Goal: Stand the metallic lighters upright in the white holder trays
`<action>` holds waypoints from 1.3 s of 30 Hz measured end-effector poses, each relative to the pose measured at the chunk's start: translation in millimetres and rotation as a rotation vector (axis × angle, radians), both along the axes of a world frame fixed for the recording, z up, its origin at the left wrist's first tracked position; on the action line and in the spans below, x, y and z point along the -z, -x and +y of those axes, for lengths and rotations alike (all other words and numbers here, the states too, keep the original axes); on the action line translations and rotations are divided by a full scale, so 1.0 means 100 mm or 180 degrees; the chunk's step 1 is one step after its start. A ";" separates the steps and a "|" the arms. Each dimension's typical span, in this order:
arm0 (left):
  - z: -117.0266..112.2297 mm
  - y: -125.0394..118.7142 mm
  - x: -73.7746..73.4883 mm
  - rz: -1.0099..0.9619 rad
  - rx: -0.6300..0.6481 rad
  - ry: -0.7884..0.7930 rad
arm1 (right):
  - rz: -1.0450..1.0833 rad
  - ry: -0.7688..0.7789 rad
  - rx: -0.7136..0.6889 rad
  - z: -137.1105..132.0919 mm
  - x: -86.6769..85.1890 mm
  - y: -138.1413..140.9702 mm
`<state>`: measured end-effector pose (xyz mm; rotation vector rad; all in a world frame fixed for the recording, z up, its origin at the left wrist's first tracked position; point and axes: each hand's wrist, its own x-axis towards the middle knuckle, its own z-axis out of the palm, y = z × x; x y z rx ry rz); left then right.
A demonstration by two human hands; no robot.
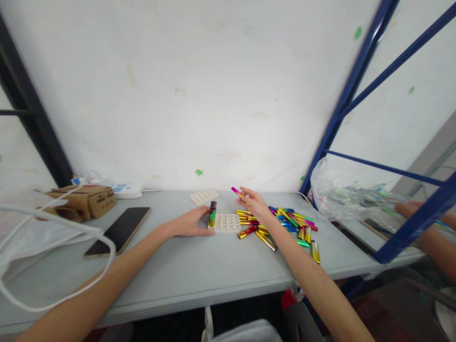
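My left hand (192, 221) grips the left end of a white tray with rows of round holes (228, 223), its thumb at the near edge and its fingers behind. Along that end stands a row of shiny tubes (213, 214), green and gold with dark tops, upright beside my fingers. My right hand (254, 203) is raised over the right side of the desk, its fingers closed on a shiny pink and gold tube (236, 192), which is tilted. Below and beyond this hand lies a loose pile of shiny multicoloured tubes (285, 221).
Behind the tray lies a second white holed tray (204, 196). A black phone (119, 231), cardboard box (85, 202) and white cable (107, 266) are on the left. A blue metal frame (333, 114) and plastic bag (331, 192) stand right, near another person's arm (436, 242).
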<state>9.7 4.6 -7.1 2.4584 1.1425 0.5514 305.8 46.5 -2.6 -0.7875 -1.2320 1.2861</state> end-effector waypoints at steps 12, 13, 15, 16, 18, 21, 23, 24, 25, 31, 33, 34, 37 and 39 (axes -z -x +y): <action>-0.03 -0.01 -0.02 0.0031 0.0092 0.0033 | 0.0230 0.0306 -0.0669 -0.30 -0.12 0.18; -0.03 -0.01 -0.02 0.0035 0.0077 0.0041 | 0.0193 0.0309 -0.0665 -0.30 -0.11 0.19; -0.03 -0.01 -0.02 0.0049 0.0051 0.0056 | 0.0087 0.0292 -0.0631 -0.30 -0.10 0.20; -0.03 -0.01 -0.02 0.0062 0.0040 0.0068 | 0.0010 0.0279 -0.0603 -0.30 -0.11 0.21; -0.03 -0.01 -0.02 0.0073 0.0014 0.0092 | -0.0130 0.0273 -0.0567 -0.30 -0.12 0.22; -0.03 -0.02 -0.02 0.0044 -0.0025 0.0098 | -0.0117 0.0456 -0.0692 -0.33 -0.16 0.26; -0.04 -0.02 -0.04 0.0007 -0.0007 0.0073 | -0.0072 0.0742 -0.0797 -0.35 -0.19 0.29; -0.04 -0.02 -0.04 -0.0015 0.0018 0.0056 | -0.0091 0.0877 -0.0789 -0.36 -0.20 0.31; -0.05 -0.03 -0.05 -0.0036 0.0048 0.0040 | -0.0146 0.0990 -0.0736 -0.36 -0.20 0.32; -0.04 -0.02 -0.05 -0.0056 0.0122 -0.0034 | -0.0505 0.0972 -0.0163 -0.34 -0.12 0.37; -0.04 -0.02 -0.04 -0.0066 0.0145 -0.0038 | -0.0556 0.0843 -0.0062 -0.33 -0.08 0.37; -0.04 -0.02 -0.04 -0.0076 0.0152 -0.0039 | -0.0590 0.0786 -0.0040 -0.32 -0.07 0.36; -0.03 -0.02 -0.04 -0.0110 0.0128 -0.0051 | -0.0702 0.0661 -0.0054 -0.29 -0.04 0.33; -0.03 -0.02 -0.03 -0.0097 0.0112 -0.0044 | -0.0861 0.0489 -0.0211 -0.27 -0.03 0.31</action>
